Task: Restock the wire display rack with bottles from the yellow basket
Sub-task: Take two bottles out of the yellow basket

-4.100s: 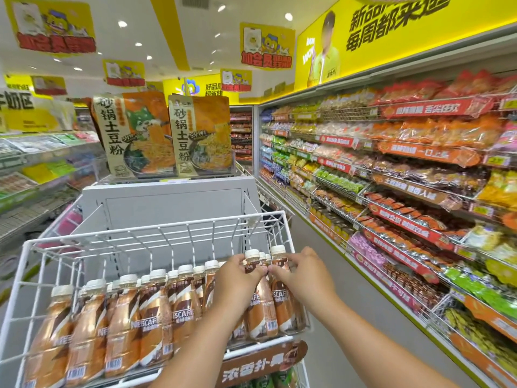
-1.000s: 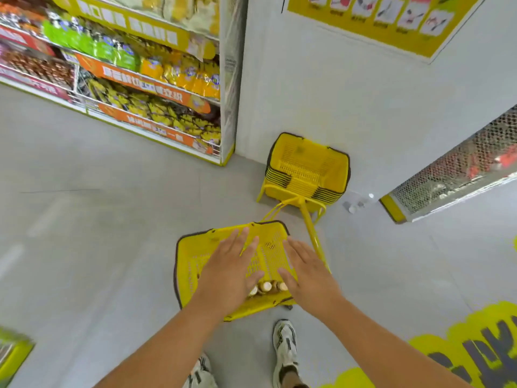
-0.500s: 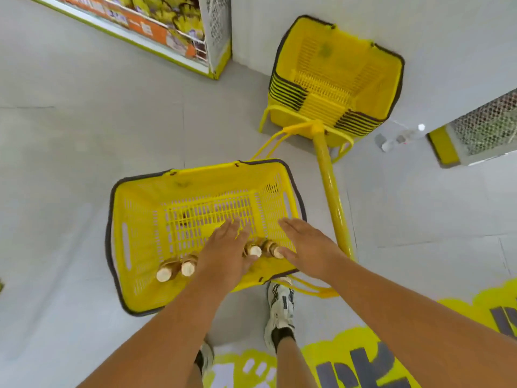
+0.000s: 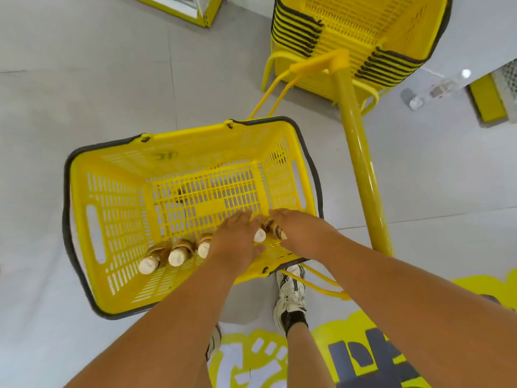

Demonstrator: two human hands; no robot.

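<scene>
The yellow basket (image 4: 179,133) stands on the grey floor just in front of my feet. Several brown bottles with white caps lie along its near wall. Three of them (image 4: 176,257) lie side by side to the left of my hands. My left hand (image 4: 237,239) reaches into the basket and curls around a bottle (image 4: 259,235) whose cap shows between finger and thumb. My right hand (image 4: 302,233) closes over the neighbouring bottle (image 4: 275,229) at the basket's near right corner. The wire display rack is out of view.
A stack of nested yellow baskets (image 4: 363,29) sits on a stand at the upper right, with its yellow pole (image 4: 361,169) slanting down beside my right arm. A clear bottle (image 4: 439,88) lies by the wall. My shoe (image 4: 291,292) is under the basket's near edge.
I turned from the wire rack to the basket on the floor. Over the last second both hands dropped from hovering above the basket onto the bottles at its near right.
</scene>
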